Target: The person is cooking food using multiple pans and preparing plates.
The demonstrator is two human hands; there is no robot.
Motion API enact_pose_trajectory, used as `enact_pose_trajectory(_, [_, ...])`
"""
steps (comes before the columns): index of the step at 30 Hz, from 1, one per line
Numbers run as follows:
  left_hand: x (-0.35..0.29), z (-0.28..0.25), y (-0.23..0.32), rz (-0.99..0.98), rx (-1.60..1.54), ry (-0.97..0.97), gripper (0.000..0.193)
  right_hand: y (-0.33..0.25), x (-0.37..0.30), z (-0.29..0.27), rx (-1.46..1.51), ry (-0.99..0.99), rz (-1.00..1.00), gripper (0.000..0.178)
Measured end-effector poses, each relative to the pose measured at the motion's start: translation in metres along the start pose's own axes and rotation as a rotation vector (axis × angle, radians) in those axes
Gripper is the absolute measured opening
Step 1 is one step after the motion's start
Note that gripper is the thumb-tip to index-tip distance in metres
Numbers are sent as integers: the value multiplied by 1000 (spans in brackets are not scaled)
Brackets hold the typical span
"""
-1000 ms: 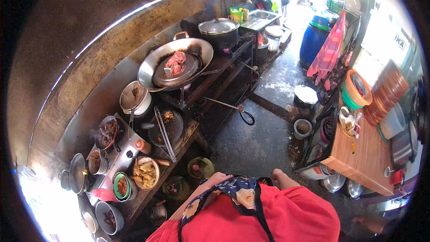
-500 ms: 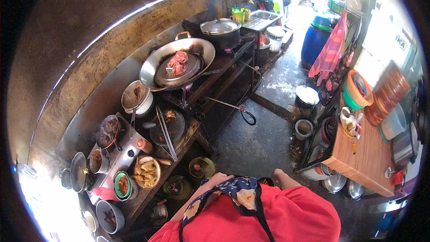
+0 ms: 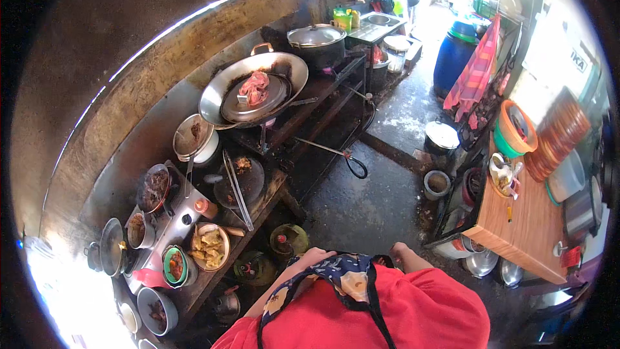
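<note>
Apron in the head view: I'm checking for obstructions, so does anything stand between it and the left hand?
Nothing visible does: the left hand is right at the upper edge of the patterned apron, though whether it grips it cannot be told.

Glare upper right, lower left; edges bowed, corners black.

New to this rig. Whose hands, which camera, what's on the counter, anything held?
No robot: this is a bare-handed person. The view looks down from the left of two head-worn fisheye cameras, so straight edges bend. The left hand appears to touch the floral apron; the right hand is partly hidden. Whether either holds anything, I can't tell. On the counter are metal tongs and a bowl of yellow food; beyond, a wok holds a pink cloth.
</note>
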State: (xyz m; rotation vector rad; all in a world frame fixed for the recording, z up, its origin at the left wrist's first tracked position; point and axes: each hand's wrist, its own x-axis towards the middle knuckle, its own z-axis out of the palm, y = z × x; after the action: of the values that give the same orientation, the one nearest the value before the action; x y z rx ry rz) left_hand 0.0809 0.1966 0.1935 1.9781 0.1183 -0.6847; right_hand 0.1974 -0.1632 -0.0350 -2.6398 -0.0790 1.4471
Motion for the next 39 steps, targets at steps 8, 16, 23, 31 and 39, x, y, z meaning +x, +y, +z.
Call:
enact_pose_trajectory(8, [2,0,3,-4,44,-22,51,-5,-12,-3,13,-74,32,19])
enact_pose_trajectory(16, [-3,0,9,-35,-50,-26,51,0,-4,2,-34,0,17,22])
enact_pose_trajectory(23, [-2,-1,6,-35,-53,-20,50,0,12,2,-134,-51,-43,17])
enact_pose_trajectory(31, [-1,2,3,-83,-64,-2,52,-9,-16,-1,272,38,80,12])
enact_pose_trajectory(39, [9,1,-10,-38,-24,-40,52,-3,-9,3,8,43,7,10])
